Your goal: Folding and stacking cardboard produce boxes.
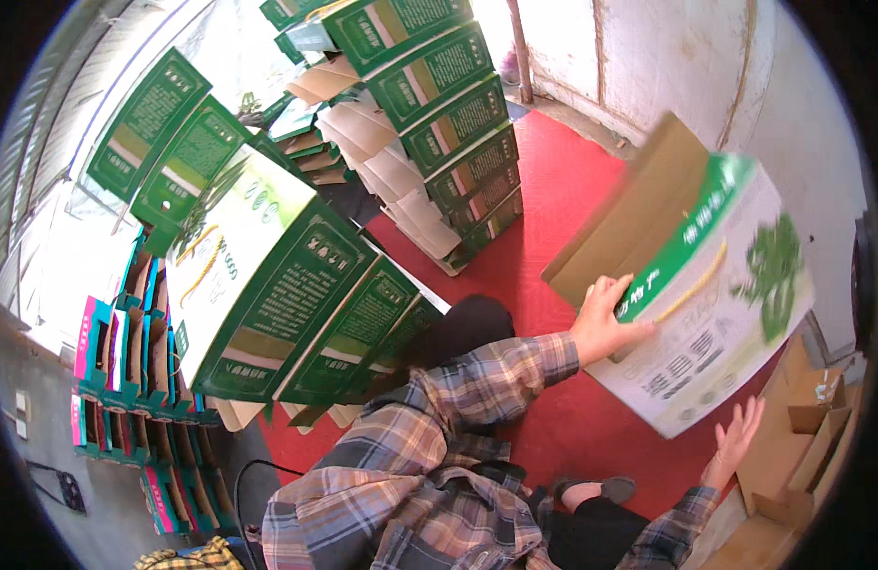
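A white and green printed carton (710, 323) hangs tilted in front of me on the right. It has a yellow cord handle and a picture of green leaves, and a plain brown cardboard flap (639, 209) stands out on its far left side. At the carton's left edge, my left hand (605, 321) grips it, thumb lying over the white printed face. Below the carton's lower right edge, my right hand (734, 445) is open with fingers spread, apart from it.
Green cartons (268, 294) are stacked close on my left, and a taller stack (448, 123) rises ahead. Smaller teal and pink boxes (140, 361) fill the far left. Open brown cartons (791, 456) lie at the right. Red covering (558, 180) spreads over the floor beside a pale wall (667, 57).
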The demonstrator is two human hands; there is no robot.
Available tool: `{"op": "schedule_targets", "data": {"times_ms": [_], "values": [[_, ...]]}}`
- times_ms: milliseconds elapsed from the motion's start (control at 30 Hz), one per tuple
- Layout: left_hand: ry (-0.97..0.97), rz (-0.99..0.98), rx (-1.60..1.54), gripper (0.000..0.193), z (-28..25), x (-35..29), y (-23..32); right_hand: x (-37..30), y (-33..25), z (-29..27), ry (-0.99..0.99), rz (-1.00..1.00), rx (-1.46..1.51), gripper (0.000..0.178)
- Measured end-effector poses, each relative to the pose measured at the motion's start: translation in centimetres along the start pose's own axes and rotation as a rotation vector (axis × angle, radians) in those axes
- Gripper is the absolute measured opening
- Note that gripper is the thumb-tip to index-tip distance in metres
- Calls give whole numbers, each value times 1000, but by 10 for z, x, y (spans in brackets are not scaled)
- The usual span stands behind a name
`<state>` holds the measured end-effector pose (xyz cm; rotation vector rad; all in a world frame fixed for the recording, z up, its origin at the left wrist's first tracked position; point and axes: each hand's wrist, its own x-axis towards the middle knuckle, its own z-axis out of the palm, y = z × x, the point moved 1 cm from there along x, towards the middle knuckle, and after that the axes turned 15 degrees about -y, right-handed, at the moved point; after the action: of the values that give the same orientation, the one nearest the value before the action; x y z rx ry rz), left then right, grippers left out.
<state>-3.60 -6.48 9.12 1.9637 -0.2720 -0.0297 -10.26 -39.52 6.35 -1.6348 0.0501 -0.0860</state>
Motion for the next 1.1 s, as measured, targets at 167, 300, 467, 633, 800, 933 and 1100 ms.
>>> {"op": "schedule_targets", "data": {"times_ms": [167,300,467,633,800,933,1100], "values": [[104,68,-519,70,-43,-19,64,-5,-37,37,-141,-331,-131,97],[171,185,-525,83,-86,-65,115,-11,-114,82,-257,-568,-19,98],[330,153,-348,84,-133,-141,172,-4,-167,109,-390,-647,-63,93],[418,480,-410,71,-188,-223,192,7,-243,167,-539,-924,-67,80],[964,328,668,54,-248,-361,193,-11,-312,259,-924,-1008,295,61],[1012,-17,1324,43,-270,-414,188,-14,-328,318,-953,-1109,388,52],[732,513,-146,40,-308,-426,184,-28,-332,396,-881,-1208,516,39]]}}
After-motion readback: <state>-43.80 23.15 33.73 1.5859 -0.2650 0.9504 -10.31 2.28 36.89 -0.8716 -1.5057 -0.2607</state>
